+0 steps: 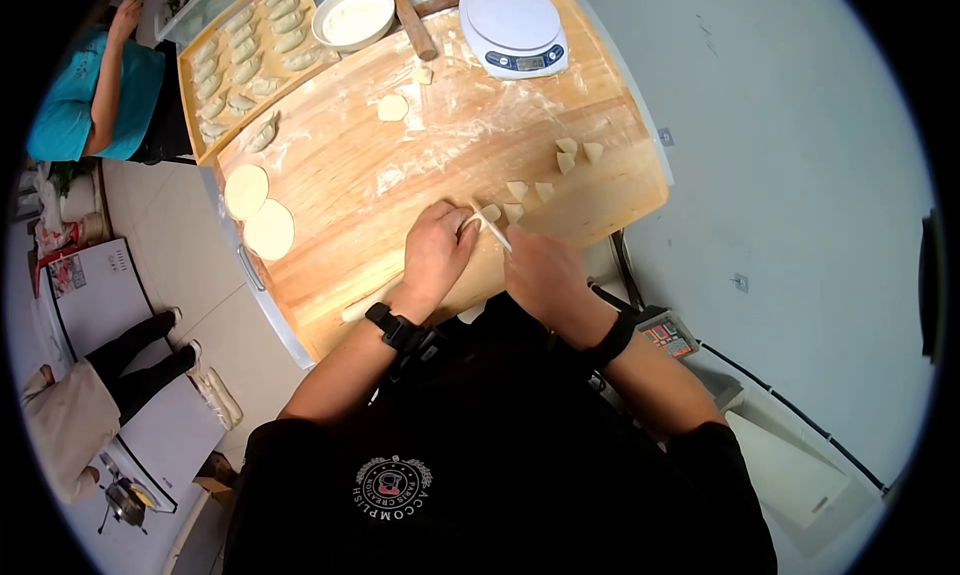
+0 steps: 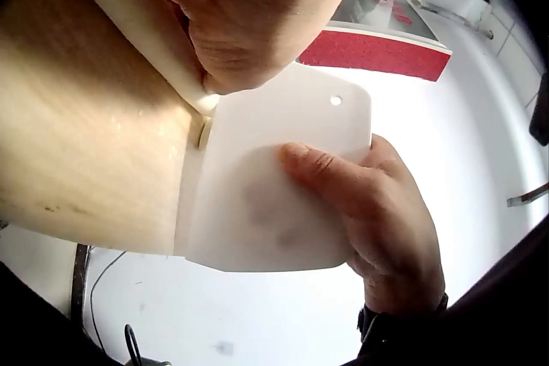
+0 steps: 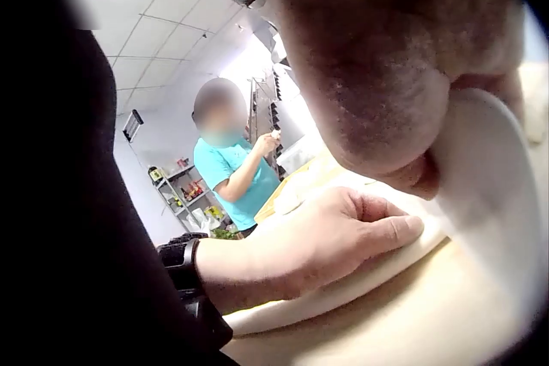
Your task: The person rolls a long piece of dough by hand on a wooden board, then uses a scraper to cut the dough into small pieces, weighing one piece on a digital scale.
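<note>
My left hand [image 1: 436, 253] holds a long white dough rope [image 1: 362, 303] near its end, fingers curled over it on the wooden board. In the left wrist view my right hand [image 2: 386, 211] grips a white plastic dough scraper [image 2: 287, 113], its thumb flat on the face. The scraper's straight edge stands right at the rope's end, with a small dough slice [image 2: 205, 133] beside it. Several cut dough pieces [image 1: 517, 189] lie on the board just beyond the scraper. The right wrist view shows the rope [image 3: 296, 313] running under my left hand.
A kitchen scale [image 1: 513, 25], rolling pin [image 1: 408, 17] and flour bowl [image 1: 353, 18] stand at the board's far side. A tray [image 1: 187, 105] of dumplings sits far left, near two dough rounds [image 1: 268, 229]. A person in teal [image 1: 130, 85] stands beyond the tray.
</note>
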### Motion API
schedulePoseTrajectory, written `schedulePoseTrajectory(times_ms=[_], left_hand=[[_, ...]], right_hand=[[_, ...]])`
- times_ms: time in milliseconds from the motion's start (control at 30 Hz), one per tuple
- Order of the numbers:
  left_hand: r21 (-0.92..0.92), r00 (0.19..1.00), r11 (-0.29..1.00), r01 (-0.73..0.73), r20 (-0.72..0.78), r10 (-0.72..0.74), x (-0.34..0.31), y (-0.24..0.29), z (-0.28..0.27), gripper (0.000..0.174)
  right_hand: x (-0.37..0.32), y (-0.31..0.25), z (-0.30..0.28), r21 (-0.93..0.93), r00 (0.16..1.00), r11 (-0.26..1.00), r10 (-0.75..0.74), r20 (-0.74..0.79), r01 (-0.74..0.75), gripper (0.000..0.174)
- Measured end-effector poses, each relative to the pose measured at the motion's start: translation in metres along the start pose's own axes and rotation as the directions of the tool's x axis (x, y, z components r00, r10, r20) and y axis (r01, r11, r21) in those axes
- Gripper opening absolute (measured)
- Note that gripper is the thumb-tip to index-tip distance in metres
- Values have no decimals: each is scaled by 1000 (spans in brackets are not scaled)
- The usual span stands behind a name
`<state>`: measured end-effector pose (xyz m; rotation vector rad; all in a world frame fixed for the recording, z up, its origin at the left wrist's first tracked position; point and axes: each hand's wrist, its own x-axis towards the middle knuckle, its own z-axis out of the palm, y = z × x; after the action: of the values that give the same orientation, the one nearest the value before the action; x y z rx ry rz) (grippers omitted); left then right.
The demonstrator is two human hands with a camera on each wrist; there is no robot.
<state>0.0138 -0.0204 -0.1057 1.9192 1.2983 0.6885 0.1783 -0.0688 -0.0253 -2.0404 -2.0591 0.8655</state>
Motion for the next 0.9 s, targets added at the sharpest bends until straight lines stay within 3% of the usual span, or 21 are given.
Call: schedulePoseTrajectory(times_ms=[200, 300, 467, 600, 700, 900], left_hand=[[-5, 1000, 1000, -1, 10, 1, 3, -3, 0, 15], [13, 1000, 1000, 12, 24, -13, 3, -5, 0, 16], [-8, 999, 999, -42, 33, 42, -7, -4, -8, 21], [-62, 993, 994, -89, 73, 93, -18, -9, -19, 27], [-47, 987, 990, -133, 86, 137, -23, -11, -22, 29], [-51, 965, 968, -244, 89, 248, -23, -17, -21, 28]], right_hand=[[12, -6, 4, -45, 1000, 999, -1, 16, 2, 5], [19, -5, 13, -64, 995, 995, -84, -58, 80, 3], [32, 4, 28, -119, 997, 993, -31, -75, 22, 7], [14, -11, 5, -79, 992, 996, 37, -123, -47, 10], [-1, -22, 1, -39, 995, 997, 69, -74, -72, 17], [-10, -31, 14, -23, 994, 994, 103, -42, -104, 14]])
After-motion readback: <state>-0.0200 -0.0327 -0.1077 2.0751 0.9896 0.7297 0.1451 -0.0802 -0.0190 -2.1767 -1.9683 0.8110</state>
